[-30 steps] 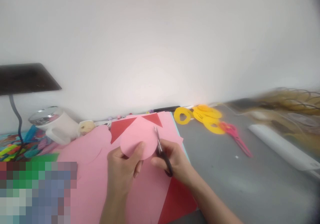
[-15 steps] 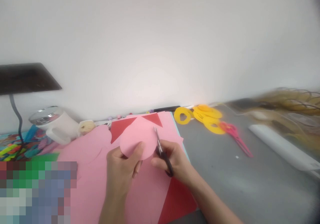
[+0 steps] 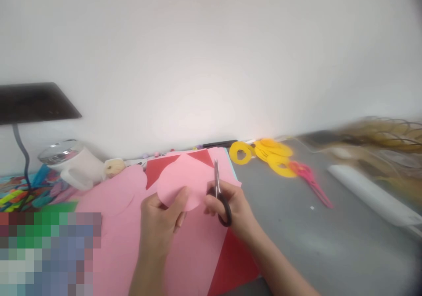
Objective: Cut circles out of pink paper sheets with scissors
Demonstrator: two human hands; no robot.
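A round pink paper piece [image 3: 180, 179] is pinched between the thumb and fingers of my left hand [image 3: 161, 219], above the stacked sheets. My right hand [image 3: 232, 206] is closed round the black handles of a pair of scissors [image 3: 216, 175]. Their metal blades point up and away, look closed, and stand a little to the right of the round piece. Under both hands lie large pink sheets [image 3: 194, 252] with red paper [image 3: 235, 258] beneath them.
Yellow paper rings [image 3: 241, 153] and pink scissors [image 3: 311, 181] lie on the grey table [image 3: 296, 243]. A white mug [image 3: 82, 168] and coloured strips stand at the left, near a dark panel [image 3: 36, 104]. A long white object [image 3: 372, 192] is at the right.
My right hand and the scissors have moved slightly right, away from the round piece, and the blades have turned more upright. My left hand has hardly moved.
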